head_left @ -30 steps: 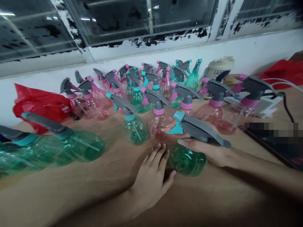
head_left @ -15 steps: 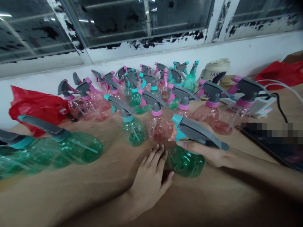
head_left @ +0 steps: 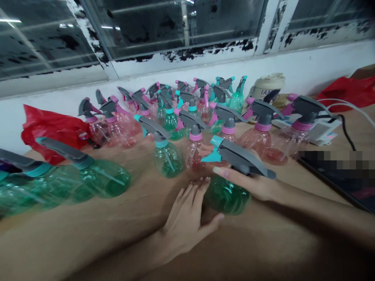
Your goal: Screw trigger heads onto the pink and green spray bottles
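Observation:
My right hand (head_left: 258, 183) is wrapped around the neck of a green spray bottle (head_left: 228, 197), thumb across the near side and the other fingers mostly hidden behind it. The bottle's grey and teal trigger head points left, its teal trigger standing out. Just left of its base, my left hand (head_left: 187, 214) lies on the wooden table (head_left: 123, 238) with fingers stretched out, holding nothing. Beyond it stand another green spray bottle (head_left: 168, 162) and a pink spray bottle (head_left: 195, 156).
Several pink and green spray bottles crowd toward the wall; more green spray bottles (head_left: 105, 179) stand at left. Red plastic bags (head_left: 55, 130) lie on both sides. At right are a lidded cup (head_left: 268, 88), a white power strip (head_left: 324, 132), cables and a dark flat device (head_left: 331, 183).
My right-hand fingers have come off the teal trigger, which now sticks out further. The held bottle has shifted slightly left. My left hand stays flat, its thumb further out.

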Available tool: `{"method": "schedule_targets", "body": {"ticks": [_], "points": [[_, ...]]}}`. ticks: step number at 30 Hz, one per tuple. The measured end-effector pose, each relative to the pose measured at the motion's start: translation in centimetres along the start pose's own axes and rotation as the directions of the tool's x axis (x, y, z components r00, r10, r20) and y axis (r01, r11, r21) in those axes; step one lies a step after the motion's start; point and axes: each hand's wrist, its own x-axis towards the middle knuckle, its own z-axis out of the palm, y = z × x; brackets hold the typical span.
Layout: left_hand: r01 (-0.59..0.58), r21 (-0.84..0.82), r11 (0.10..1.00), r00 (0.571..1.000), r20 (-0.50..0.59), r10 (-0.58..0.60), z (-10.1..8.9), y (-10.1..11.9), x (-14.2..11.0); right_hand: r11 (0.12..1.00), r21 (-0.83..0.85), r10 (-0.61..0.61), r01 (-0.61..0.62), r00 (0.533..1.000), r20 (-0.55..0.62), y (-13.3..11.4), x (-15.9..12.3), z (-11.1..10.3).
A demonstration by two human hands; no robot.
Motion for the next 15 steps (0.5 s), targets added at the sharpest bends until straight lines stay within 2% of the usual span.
{"method": "schedule_targets", "body": {"ticks": [4,8,12,15], "points": [[-0.012,-0.088,0.996,0.992,-0.126,0.001,-1.1,0.0,-0.4,0.999,0.008,-0.031,0.031,0.999,-0.010,-0.4,0.2,1.4],[-0.050,-0.145,0.988,0.970,-0.244,0.013,-2.9,-0.1,-1.6,0.984,0.011,-0.178,0.179,0.983,-0.033,-1.5,1.0,4.1],[0.035,-0.085,0.996,0.942,-0.329,-0.061,-4.6,-0.7,-3.3,0.940,0.038,-0.337,0.340,0.939,-0.075,-2.8,2.3,7.4],[0.120,0.011,0.993,0.906,-0.411,-0.105,-5.7,-1.3,-4.9,0.924,-0.013,-0.381,0.381,0.923,-0.054,-3.3,3.1,9.1]]}}
